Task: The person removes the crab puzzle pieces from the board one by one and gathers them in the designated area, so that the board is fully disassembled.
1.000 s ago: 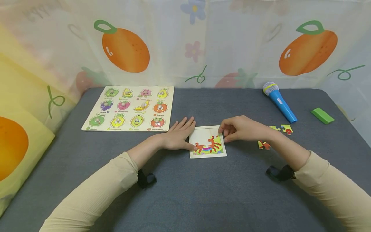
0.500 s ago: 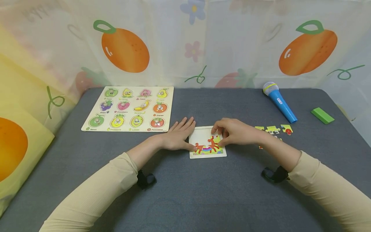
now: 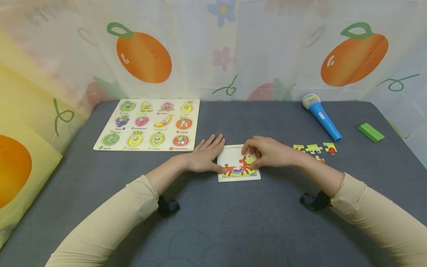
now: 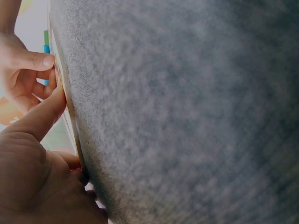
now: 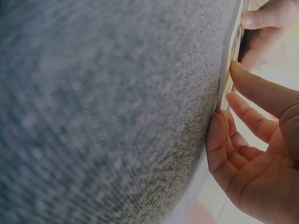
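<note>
A small jigsaw puzzle tray (image 3: pixel 240 179) with a pale frame lies on the grey table. Its lower part carries pieces with a red animal and a rainbow on yellow-green; the upper left shows bare board. My left hand (image 3: pixel 203 157) rests with spread fingers at the tray's left side, thumb on its lower left corner. Over the right side, my right hand (image 3: pixel 270 152) bends thumb and index finger around a yellow-and-red puzzle piece (image 3: pixel 247 160), partly hidden by the fingers. In the right wrist view, the thumb (image 5: pixel 261 91) and index fingertips touch the tray's surface.
Loose puzzle pieces (image 3: pixel 313 148) lie to the right, some behind the right forearm. Farther back are a blue toy microphone (image 3: pixel 323 118) and a green block (image 3: pixel 371 132). A fruit knob puzzle board (image 3: pixel 153 129) lies at the back left, before a fruit-printed curtain (image 3: pixel 273 40).
My right hand has moved left from the tray's right edge onto its right side, uncovering more loose pieces. The left hand has stayed in place.
</note>
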The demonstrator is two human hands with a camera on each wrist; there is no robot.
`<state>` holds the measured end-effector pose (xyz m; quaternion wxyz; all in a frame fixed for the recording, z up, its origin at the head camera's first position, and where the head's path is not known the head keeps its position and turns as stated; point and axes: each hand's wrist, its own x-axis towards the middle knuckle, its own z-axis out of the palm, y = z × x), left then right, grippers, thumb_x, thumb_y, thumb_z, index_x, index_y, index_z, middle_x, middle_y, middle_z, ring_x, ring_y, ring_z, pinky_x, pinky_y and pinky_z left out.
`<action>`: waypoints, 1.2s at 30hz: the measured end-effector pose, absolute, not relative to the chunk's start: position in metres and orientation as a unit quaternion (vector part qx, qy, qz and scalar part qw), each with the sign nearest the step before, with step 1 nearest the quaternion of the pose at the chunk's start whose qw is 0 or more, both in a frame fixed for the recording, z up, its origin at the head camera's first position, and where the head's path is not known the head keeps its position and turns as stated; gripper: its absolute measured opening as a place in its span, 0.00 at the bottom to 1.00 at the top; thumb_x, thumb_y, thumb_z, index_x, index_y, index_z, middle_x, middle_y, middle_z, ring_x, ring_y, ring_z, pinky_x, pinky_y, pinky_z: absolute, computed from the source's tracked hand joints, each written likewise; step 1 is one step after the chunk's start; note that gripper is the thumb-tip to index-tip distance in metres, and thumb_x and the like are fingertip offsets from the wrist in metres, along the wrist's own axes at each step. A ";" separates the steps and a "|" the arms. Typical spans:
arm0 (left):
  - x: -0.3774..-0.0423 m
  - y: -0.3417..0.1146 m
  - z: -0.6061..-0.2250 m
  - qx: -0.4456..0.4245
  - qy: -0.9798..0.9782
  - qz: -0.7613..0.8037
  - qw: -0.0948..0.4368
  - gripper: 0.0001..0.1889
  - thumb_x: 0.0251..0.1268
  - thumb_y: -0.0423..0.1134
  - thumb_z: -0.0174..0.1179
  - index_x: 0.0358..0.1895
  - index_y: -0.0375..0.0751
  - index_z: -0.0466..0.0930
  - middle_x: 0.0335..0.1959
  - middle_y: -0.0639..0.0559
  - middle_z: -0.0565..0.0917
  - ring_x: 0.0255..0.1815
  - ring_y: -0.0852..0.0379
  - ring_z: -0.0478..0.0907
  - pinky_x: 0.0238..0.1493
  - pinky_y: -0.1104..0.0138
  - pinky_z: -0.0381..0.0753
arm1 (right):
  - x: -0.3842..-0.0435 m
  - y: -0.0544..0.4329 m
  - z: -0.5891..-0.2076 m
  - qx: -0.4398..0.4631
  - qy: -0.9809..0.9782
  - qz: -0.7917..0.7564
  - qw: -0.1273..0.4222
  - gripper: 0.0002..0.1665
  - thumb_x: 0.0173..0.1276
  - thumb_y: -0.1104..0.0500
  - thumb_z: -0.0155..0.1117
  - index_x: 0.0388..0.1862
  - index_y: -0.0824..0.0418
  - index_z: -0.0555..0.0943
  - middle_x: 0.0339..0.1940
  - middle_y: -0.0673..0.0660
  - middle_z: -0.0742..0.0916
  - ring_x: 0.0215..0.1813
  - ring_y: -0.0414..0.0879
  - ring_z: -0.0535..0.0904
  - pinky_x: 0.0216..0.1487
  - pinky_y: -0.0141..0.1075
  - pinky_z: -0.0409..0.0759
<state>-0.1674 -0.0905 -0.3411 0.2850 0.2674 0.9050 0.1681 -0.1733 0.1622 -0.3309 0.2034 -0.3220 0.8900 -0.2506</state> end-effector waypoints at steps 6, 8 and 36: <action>-0.167 -0.091 -0.341 0.269 0.904 0.170 0.285 0.52 0.67 0.60 0.57 0.81 0.43 0.32 0.83 0.51 0.28 0.83 0.50 0.20 0.82 0.50 0.25 | -0.173 0.162 -0.330 -0.322 0.892 -0.247 0.200 0.20 0.58 0.58 0.76 0.48 0.57 0.81 0.38 0.55 0.78 0.35 0.43 0.71 0.38 0.33 0.72; -0.168 -0.091 -0.341 0.270 0.904 0.170 0.285 0.52 0.67 0.60 0.57 0.81 0.43 0.32 0.83 0.51 0.28 0.83 0.50 0.20 0.82 0.50 0.25 | -0.174 0.161 -0.330 -0.320 0.892 -0.249 0.202 0.20 0.58 0.58 0.76 0.47 0.57 0.81 0.38 0.55 0.78 0.35 0.43 0.71 0.38 0.33 0.72; -0.167 -0.091 -0.342 0.268 0.904 0.173 0.285 0.53 0.66 0.60 0.57 0.81 0.43 0.32 0.83 0.51 0.28 0.83 0.50 0.21 0.82 0.50 0.25 | -0.174 0.160 -0.331 -0.320 0.890 -0.256 0.199 0.19 0.55 0.60 0.78 0.44 0.56 0.81 0.36 0.54 0.80 0.33 0.43 0.72 0.36 0.33 0.73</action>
